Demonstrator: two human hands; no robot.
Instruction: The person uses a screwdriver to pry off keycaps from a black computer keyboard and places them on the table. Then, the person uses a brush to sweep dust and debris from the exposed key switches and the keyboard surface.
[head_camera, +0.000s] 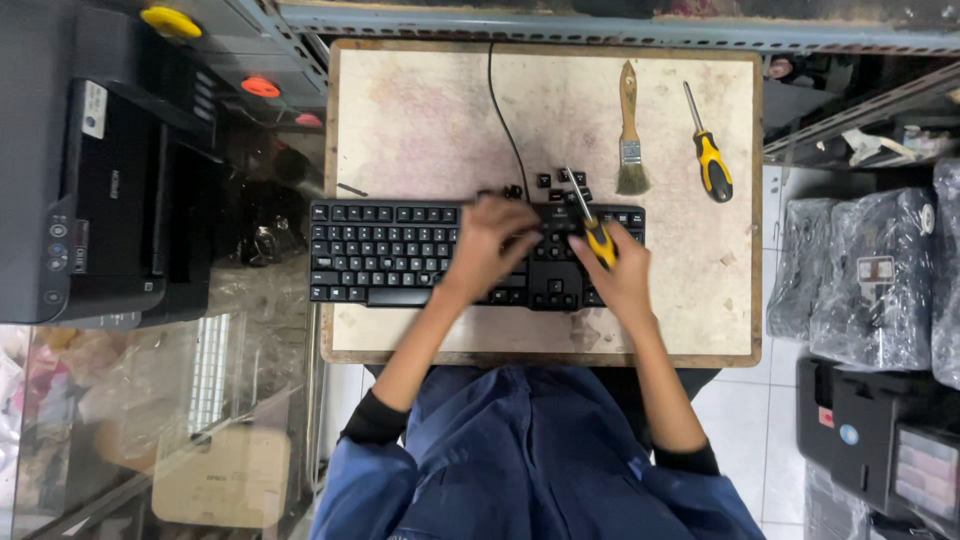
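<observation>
A black keyboard (385, 253) lies across a worn white table (430, 110). My left hand (487, 248) rests on the keyboard's right-middle part, fingers spread over the keys. My right hand (622, 268) grips a small screwdriver with a yellow and black handle (596, 236), its shaft pointing up towards the keyboard's top edge. Several loose black keycaps (560, 182) lie on the table just behind the keyboard. The keyboard's black cable (502, 110) runs to the table's far edge.
A wooden-handled paintbrush (629, 130) and a second yellow and black screwdriver (710, 158) lie at the table's far right. A black printer (90, 190) stands to the left. Wrapped black devices (865, 280) sit to the right, beside metal shelving (860, 110).
</observation>
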